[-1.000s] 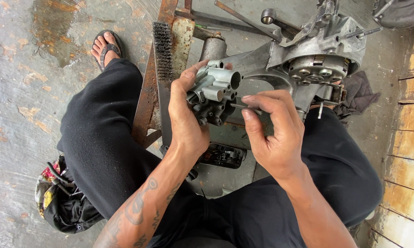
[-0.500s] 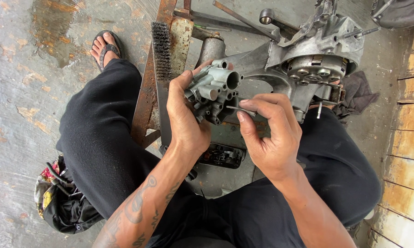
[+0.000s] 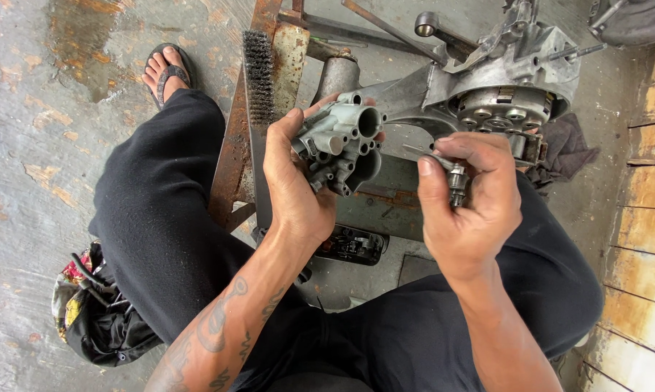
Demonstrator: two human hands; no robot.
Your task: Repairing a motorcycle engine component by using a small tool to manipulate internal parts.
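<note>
Left hand (image 3: 295, 189) clamped on grey cast-metal carburetor body (image 3: 340, 149), round bore facing right. Right hand (image 3: 469, 196) just beside, pinching small steel fitting (image 3: 456, 181), axis upright. Hands apart.

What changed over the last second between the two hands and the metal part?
The right hand drew away rightward from the grey carburetor body, taking a small metal piece in its fingers; earlier they met at the body. The left hand keeps gripping the body; the engine casing stays put.
</note>
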